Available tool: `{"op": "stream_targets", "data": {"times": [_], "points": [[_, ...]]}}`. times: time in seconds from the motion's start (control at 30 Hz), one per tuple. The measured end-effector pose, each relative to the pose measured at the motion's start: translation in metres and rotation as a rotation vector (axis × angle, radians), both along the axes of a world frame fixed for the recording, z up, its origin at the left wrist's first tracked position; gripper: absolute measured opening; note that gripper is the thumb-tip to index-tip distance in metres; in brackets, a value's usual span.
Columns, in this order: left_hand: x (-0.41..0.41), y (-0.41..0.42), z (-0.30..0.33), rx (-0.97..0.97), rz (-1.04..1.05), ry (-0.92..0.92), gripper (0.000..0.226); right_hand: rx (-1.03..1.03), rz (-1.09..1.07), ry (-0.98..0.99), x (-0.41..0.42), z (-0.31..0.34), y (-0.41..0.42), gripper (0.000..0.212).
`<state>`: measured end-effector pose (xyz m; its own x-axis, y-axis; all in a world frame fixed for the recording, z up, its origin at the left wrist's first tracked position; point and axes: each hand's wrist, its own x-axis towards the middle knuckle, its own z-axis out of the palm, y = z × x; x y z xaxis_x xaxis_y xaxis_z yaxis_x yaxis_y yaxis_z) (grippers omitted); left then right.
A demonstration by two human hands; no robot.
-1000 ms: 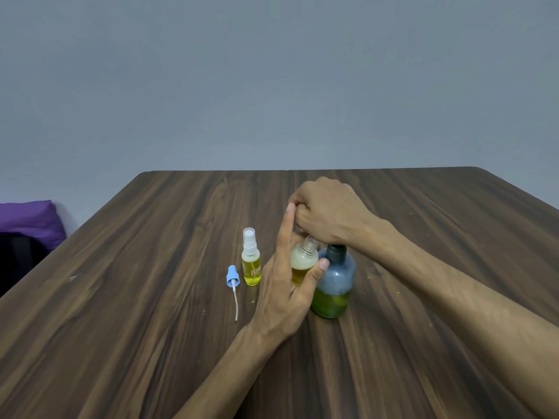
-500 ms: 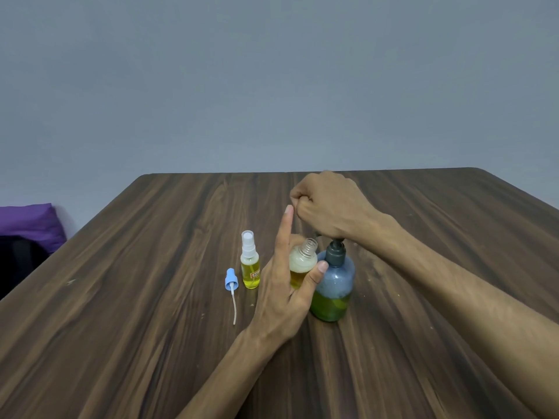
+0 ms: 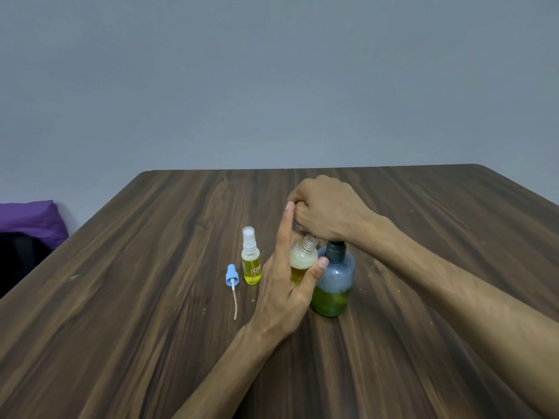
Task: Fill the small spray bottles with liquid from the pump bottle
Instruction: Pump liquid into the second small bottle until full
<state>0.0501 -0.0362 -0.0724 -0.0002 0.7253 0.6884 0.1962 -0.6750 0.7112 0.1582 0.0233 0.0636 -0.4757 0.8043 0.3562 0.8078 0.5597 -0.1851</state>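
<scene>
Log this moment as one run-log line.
left hand: holds open spray bottle | right hand: on pump bottle head | blue sprayer: off, on table | capped spray bottle: upright

Soft, even, dim light; sharp.

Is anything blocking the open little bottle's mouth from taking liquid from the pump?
Nothing visible does. The open small bottle has its cap off and bare threaded neck up, held by the left hand against the pump bottle. The right hand hides the spout, so its aim cannot be told.
</scene>
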Motion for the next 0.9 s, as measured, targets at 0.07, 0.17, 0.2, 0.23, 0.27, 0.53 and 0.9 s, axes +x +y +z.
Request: {"op": "stream_targets", "data": {"times": [0.07, 0.17, 0.2, 0.23, 0.27, 0.53, 0.9], "points": [[-0.0009, 0.0007, -0.0012, 0.012, 0.026, 0.010, 0.090, 0.014, 0.022, 0.039, 0.0004, 0.0022, -0.0012, 0.027], [0.0007, -0.0002, 0.0002, 0.011, 0.039, 0.026, 0.090, 0.020, -0.006, 0.082, 0.0017, 0.0008, -0.0007, 0.028], [0.0010, -0.0004, 0.0009, 0.004, 0.023, 0.015, 0.090, 0.002, -0.022, 0.066, 0.0006, -0.0009, -0.0017, 0.037], [0.0002, -0.0006, 0.0011, 0.002, 0.012, 0.004, 0.090, -0.008, -0.031, 0.045, -0.0007, -0.0027, -0.0025, 0.046], [-0.0002, -0.0006, 0.0008, 0.007, 0.005, -0.005, 0.090, -0.011, -0.039, 0.026, -0.0009, -0.0038, -0.0018, 0.052], [0.0012, -0.0013, 0.0017, 0.035, 0.001, 0.007, 0.092, -0.032, -0.045, 0.015, 0.0014, 0.0005, -0.0012, 0.027], [-0.0005, 0.0007, 0.0017, -0.015, 0.000, -0.018, 0.091, -0.011, -0.048, -0.022, -0.0012, -0.0029, -0.0026, 0.030]]}}
